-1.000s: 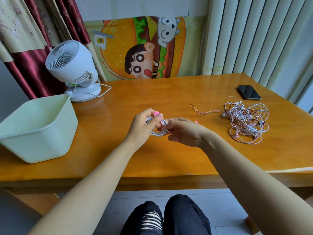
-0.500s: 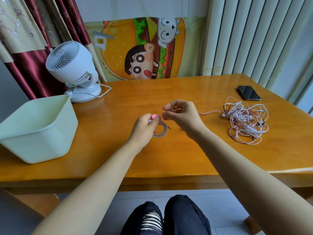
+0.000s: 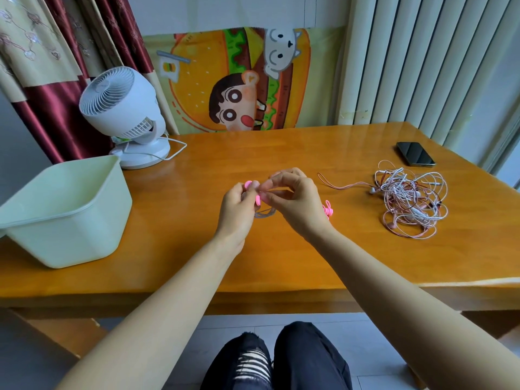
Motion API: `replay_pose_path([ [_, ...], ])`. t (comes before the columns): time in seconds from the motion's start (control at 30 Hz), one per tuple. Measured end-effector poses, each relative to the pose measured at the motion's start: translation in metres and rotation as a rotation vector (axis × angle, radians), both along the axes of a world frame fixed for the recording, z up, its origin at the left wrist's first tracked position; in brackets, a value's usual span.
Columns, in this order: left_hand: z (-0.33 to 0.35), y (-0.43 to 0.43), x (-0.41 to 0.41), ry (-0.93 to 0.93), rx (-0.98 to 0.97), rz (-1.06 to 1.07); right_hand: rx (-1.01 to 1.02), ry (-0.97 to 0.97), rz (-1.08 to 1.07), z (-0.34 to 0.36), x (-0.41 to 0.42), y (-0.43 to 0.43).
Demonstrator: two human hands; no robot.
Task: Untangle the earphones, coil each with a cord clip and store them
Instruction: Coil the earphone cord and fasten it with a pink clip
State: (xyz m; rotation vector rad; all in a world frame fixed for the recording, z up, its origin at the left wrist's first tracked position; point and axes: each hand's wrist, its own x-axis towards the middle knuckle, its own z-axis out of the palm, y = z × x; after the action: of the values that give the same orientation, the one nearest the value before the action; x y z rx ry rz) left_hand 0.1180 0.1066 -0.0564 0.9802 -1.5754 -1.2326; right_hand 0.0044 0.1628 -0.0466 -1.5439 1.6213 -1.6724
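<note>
Above the middle of the wooden table point(image 3: 174, 249), my left hand point(image 3: 236, 206) holds a small coil of grey earphone cord point(image 3: 264, 213) with a pink cord clip point(image 3: 251, 190) on it. My right hand point(image 3: 295, 201) meets it from the right, its fingertips pinching the clip's lower pink end. Most of the coil is hidden behind my hands. More pink cord clips point(image 3: 327, 209) lie on the table just behind my right wrist. A tangled pile of pink and white earphones point(image 3: 410, 201) lies to the right, one pink lead trailing left.
A pale green plastic bin point(image 3: 62, 209) stands at the left edge of the table. A white desk fan point(image 3: 123, 116) with its cable sits behind it. A dark phone point(image 3: 416, 157) lies at the far right corner. My knees show below the front edge.
My right hand had lifted away to the right of the coil half a second ago. It has come back and now pinches the pink clip together with my left hand.
</note>
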Motion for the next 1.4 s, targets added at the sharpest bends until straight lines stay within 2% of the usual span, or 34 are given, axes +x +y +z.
replay_pose_path([
  [0.1, 0.002, 0.001, 0.001, -0.001, -0.081, 0.007, 0.083, 0.040, -0.016, 0.002, -0.004, 0.001],
  [0.23, 0.002, 0.003, -0.002, -0.010, -0.178, 0.046, 0.150, -0.004, 0.017, 0.004, -0.003, 0.004],
  [0.33, 0.000, 0.001, 0.001, -0.039, -0.246, 0.102, 0.201, -0.043, 0.133, 0.007, -0.004, 0.006],
  [0.4, 0.000, 0.001, 0.003, -0.054, -0.267, 0.115, 0.233, -0.146, 0.231, 0.008, -0.004, 0.006],
  [0.5, 0.001, 0.002, 0.004, -0.071, -0.290, 0.084, 0.248, -0.234, 0.251, 0.007, -0.004, 0.004],
  [0.7, 0.003, -0.001, 0.007, -0.084, -0.301, 0.012, 0.245, -0.218, 0.266, 0.014, -0.011, 0.006],
  [0.77, 0.003, -0.002, 0.007, -0.071, -0.303, 0.016, 0.208, -0.142, 0.270, 0.015, -0.013, 0.007],
  [0.83, 0.003, -0.002, 0.006, -0.071, -0.326, 0.029, 0.193, 0.032, 0.168, 0.012, -0.016, 0.004],
  [0.9, 0.003, -0.002, 0.004, -0.050, -0.324, 0.020, 0.166, 0.122, 0.073, 0.009, -0.017, 0.000],
  [1.03, 0.005, -0.001, 0.006, 0.041, -0.294, -0.011, 0.113, 0.056, 0.210, 0.010, -0.019, 0.000],
  [1.1, 0.004, -0.002, 0.008, 0.034, -0.313, -0.018, 0.130, 0.084, 0.215, 0.010, -0.019, -0.002],
  [1.3, 0.001, 0.005, 0.009, 0.029, -0.339, -0.021, 0.043, 0.310, -0.012, 0.002, -0.010, -0.007],
  [1.4, 0.003, 0.009, 0.005, 0.068, -0.300, -0.038, -0.034, 0.324, -0.128, -0.004, -0.006, -0.011],
])
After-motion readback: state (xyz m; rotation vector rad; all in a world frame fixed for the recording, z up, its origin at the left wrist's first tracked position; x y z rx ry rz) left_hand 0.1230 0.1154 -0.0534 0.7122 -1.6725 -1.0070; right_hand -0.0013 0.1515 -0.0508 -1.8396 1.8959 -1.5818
